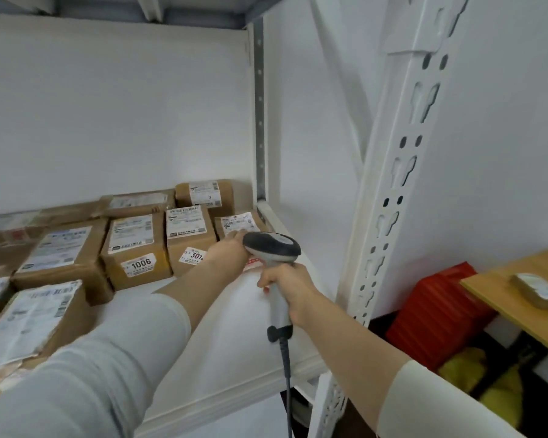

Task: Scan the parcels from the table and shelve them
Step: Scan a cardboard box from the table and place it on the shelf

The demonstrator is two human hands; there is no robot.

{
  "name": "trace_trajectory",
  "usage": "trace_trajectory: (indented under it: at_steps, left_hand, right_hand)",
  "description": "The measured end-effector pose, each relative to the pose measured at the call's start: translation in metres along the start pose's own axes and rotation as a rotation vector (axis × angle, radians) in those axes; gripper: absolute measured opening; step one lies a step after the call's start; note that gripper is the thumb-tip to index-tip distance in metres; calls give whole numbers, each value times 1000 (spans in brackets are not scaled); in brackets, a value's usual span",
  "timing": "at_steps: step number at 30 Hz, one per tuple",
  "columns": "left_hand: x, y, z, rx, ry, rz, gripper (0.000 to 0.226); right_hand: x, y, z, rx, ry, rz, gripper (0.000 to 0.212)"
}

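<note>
1. Small parcel: brown taped carton with a white label on top. It sits at the right end of the shelf, just beside the other labelled cartons.
2. Handling, as judged: light, stiff-sided, with slick tape. Best taken across two opposite sides, clear of the label.
3. Left hand: on the parcel's near edge. Its fingers are partly hidden behind the scanner head, so I cannot tell whether they grip.
4. Right hand: wrapped fully round the handle of the barcode scanner, whose head points towards the parcel.
5. Table: carries one wrapped parcel, probably soft.
</note>
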State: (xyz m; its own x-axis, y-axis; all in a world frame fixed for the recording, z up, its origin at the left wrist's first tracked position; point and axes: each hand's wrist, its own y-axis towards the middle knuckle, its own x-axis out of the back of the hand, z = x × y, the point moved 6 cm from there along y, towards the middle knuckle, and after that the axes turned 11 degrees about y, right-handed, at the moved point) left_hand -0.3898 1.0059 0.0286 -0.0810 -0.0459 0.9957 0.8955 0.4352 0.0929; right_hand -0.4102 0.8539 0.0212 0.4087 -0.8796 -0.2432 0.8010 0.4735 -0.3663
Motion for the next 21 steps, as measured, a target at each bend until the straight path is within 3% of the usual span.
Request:
trace_trajectory:
  at_steps: [2, 7, 12, 16, 21]
  left_hand:
    - [-4, 12, 4, 59, -44, 32, 65]
    - [-7, 21, 9, -1, -46, 50, 80]
    - [10, -10, -5, -91, 147, -114, 85]
    - [12, -49, -7, -102, 145, -174, 73]
    - [15, -114, -18, -25, 191, -208, 43]
  right_hand:
    - [-1, 3, -1, -9, -10, 18, 70]
    - [0, 4, -4, -28, 35, 36, 49]
    - [6, -10, -7, -34, 74, 93, 26]
    - [11, -29, -14, -36, 94, 115, 24]
    - [26, -74, -31, -46, 20, 242, 11]
